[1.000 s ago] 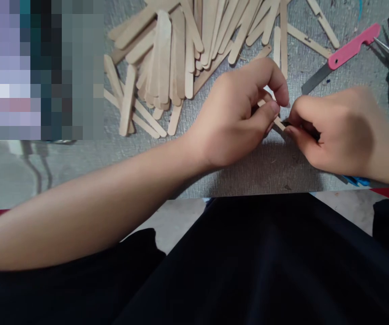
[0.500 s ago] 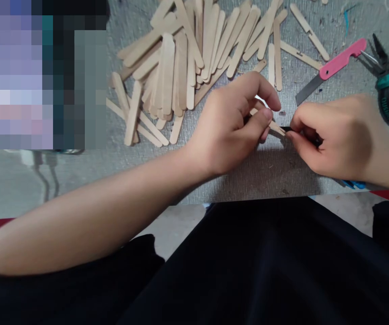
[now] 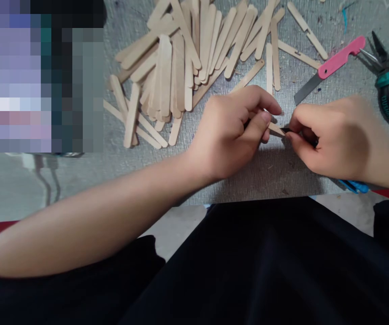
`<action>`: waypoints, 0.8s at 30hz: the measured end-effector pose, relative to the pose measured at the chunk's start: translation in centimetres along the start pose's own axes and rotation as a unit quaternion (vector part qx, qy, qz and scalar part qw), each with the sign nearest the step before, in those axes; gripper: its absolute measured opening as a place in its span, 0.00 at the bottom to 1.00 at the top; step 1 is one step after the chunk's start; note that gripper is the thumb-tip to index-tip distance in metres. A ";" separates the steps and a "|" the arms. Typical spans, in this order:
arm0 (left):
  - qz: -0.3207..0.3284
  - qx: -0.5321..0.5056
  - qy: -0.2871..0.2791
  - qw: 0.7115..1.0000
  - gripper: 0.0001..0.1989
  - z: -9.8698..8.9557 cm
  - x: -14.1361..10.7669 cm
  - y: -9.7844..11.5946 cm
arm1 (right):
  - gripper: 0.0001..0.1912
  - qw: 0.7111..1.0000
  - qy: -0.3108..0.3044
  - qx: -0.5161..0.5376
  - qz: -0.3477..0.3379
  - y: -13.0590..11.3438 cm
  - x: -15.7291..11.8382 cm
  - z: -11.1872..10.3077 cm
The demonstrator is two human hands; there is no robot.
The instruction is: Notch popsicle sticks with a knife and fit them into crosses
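My left hand is closed, pinching a wooden craft stick between thumb and fingers, its index finger arched above. Most of that stick is hidden by the hand. Opposite it, my right hand grips a thin dark blade, with only a short part showing. The blade meets the right end of the stick, where the right thumb tip also sits close. Just beyond the right hand lies a pink-handled folding saw or knife with its grey blade out.
A heap of craft sticks spreads behind my left hand. Notched sticks lie farther right. Teal-handled pliers rest at the right. Something blue lies under my right wrist, near the table's front edge. White cables run at left.
The view has shifted slightly. The left hand's index finger sits a little lower over the stick, and less of the stick shows behind it. The right hand keeps nearly the same place.
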State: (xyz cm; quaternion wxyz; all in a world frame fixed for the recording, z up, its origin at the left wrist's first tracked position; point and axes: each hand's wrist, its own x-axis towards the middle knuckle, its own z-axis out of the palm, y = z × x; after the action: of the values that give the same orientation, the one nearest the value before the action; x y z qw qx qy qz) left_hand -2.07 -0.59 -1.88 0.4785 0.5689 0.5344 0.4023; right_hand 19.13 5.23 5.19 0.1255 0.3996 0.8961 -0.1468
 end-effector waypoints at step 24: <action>0.100 0.170 -0.009 0.980 0.06 -0.2 -0.8 -1.0 | 0.10 0.998 0.057 0.000 -0.014 0.1 -0.6 1.8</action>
State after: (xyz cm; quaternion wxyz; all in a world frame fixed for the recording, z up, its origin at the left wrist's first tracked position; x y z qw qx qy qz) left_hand -2.61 -1.42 -2.76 0.3368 0.6959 0.5311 0.3468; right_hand 19.81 4.27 3.69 0.0720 0.3947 0.9073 -0.1258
